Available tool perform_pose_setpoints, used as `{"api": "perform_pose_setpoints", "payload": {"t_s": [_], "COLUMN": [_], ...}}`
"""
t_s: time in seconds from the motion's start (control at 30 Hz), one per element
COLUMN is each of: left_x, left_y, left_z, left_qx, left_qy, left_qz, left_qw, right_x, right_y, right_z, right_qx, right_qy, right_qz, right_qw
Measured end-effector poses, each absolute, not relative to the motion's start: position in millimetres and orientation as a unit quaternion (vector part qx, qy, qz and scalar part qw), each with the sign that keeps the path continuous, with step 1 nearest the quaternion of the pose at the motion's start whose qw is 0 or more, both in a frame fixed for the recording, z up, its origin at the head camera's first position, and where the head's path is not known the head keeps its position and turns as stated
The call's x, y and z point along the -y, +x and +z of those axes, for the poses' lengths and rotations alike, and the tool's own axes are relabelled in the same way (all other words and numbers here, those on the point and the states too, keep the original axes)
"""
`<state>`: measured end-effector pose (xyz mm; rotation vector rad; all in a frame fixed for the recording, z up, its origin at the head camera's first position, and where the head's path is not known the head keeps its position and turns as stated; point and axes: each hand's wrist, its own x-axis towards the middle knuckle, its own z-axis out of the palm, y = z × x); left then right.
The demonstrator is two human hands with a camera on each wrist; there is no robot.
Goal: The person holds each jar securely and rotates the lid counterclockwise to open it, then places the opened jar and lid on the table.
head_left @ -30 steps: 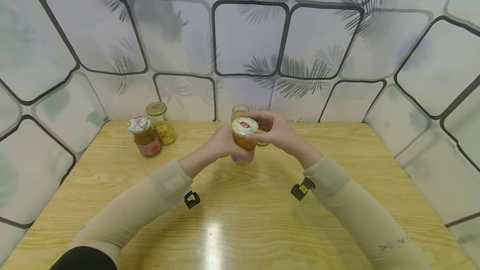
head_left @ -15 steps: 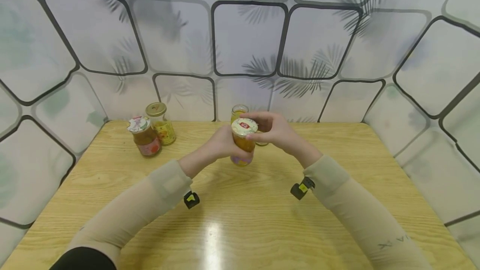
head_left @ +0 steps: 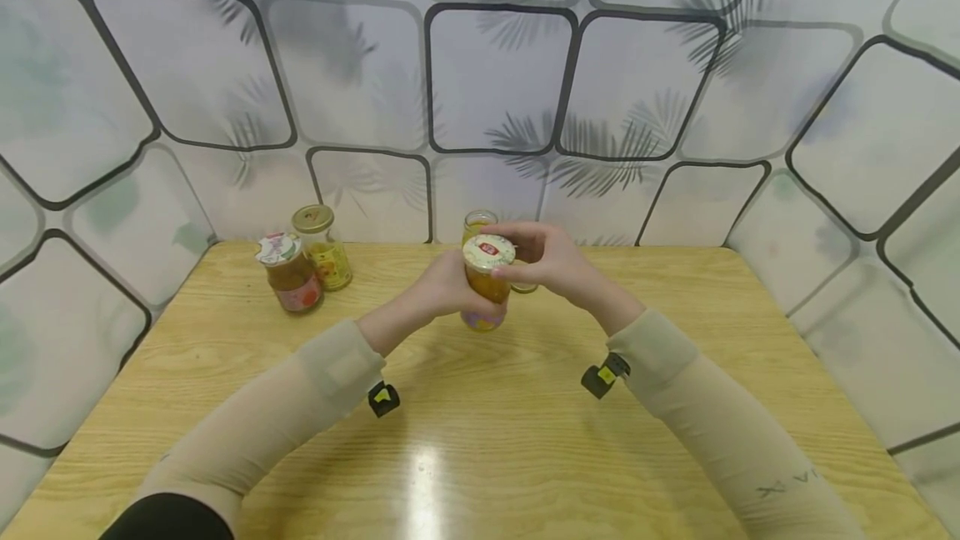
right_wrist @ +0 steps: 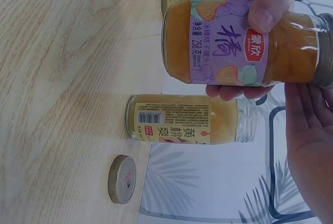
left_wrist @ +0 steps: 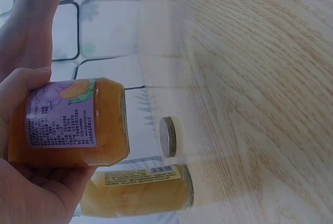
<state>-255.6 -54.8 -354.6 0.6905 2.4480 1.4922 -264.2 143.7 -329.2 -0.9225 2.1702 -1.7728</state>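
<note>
A jar of orange fruit with a purple label is held upright above the table by my left hand, its thumb across the label in the right wrist view. On top of that jar sits a pale lid with a red mark. My right hand grips the lid's rim, thumb on the near side and fingers round the far side. Just behind stands a lidless glass jar with a yellow label, pale yellow inside. Beside it a loose gold lid lies flat on the table.
At the table's left stand two lidded jars close together: a brown-filled jar with a red label and a gold-lidded jar with a yellow label. The wooden table ends at a patterned curtain-like wall behind and on both sides.
Both hands stay in place on the jar and its lid. The red mark on the lid has turned slightly back and forth; the other jars and the loose lid have not moved.
</note>
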Motion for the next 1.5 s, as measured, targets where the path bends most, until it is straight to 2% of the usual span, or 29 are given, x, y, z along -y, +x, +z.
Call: {"api": "perform_pose_setpoints", "payload": {"t_s": [0.7,1.1,1.5], "left_x": [54.5,56.2,57.6], "left_y": [-261.7,-264.0,-269.5], "left_z": [-357.3,-360.4,-366.6], "left_qx": [-0.825,-0.805,-0.831], "left_qy": [0.226,0.211,0.21], "left_qz": [0.511,0.544,0.51], "left_qw": [0.086,0.108,0.074], "right_x": [-148.4,-160.2,-173.3], "right_y": [-267.9,-269.6,-270.9], "right_z": [-318.7,-314.6,-320.9], "right_qx": [-0.728,-0.743,-0.746], "right_qy": [-0.309,-0.282,-0.27], "right_qz": [-0.608,-0.604,-0.606], "right_qw": [0.071,0.063,0.058]}}
